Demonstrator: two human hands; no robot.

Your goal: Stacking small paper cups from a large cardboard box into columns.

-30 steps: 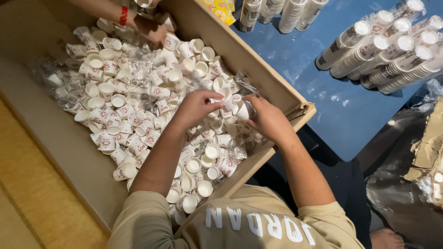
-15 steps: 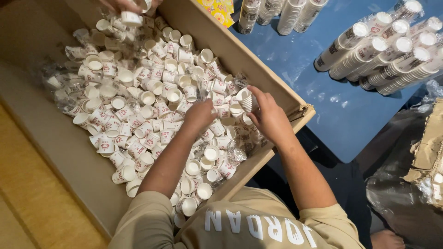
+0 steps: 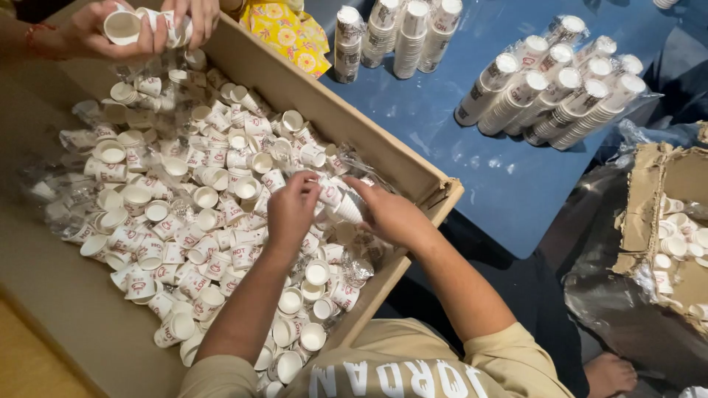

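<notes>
box (image 3: 383, 151): a big open cardboard carton is being used as a catch-all, walls up so the loose stuff isn't spilling out; it's taking up most of the left side of the view.
counter (image 3: 472, 158): the blue surface right of the box is being kept for finished goods only, so sorted and unsorted aren't getting mixed.
loose cups (image 3: 184, 214): small white paper cups with red print are being left in a jumbled heap all over the box floor, some upright, some tipped, bits of clear wrap tangled in between.
wrapped sleeves (image 3: 560, 85): stacked cups in clear film are being laid on their sides, side by side, on the counter so they aren't rolling; a few more are being stood upright near the yellow packet (image 3: 284, 26).
torn carton (image 3: 664, 214): another ripped box with cups in it is being kept off to the far right, well apart.
short stack (image 3: 341, 203): a few nested cups are being held near the box's right wall, just above the heap, tilted sideways so the next cup can be slid on.
right hand (image 3: 394, 214): being kept clamped on the short stack.
left hand (image 3: 293, 208): fingers are being pinched together on a cup right beside the stack; what exactly is gripped can't quite be made out.
other person's hands (image 3: 136, 26): cups are being held at the box's far end, top left.
change: compared with half a second earlier, the two hands are being brought closer together.
</notes>
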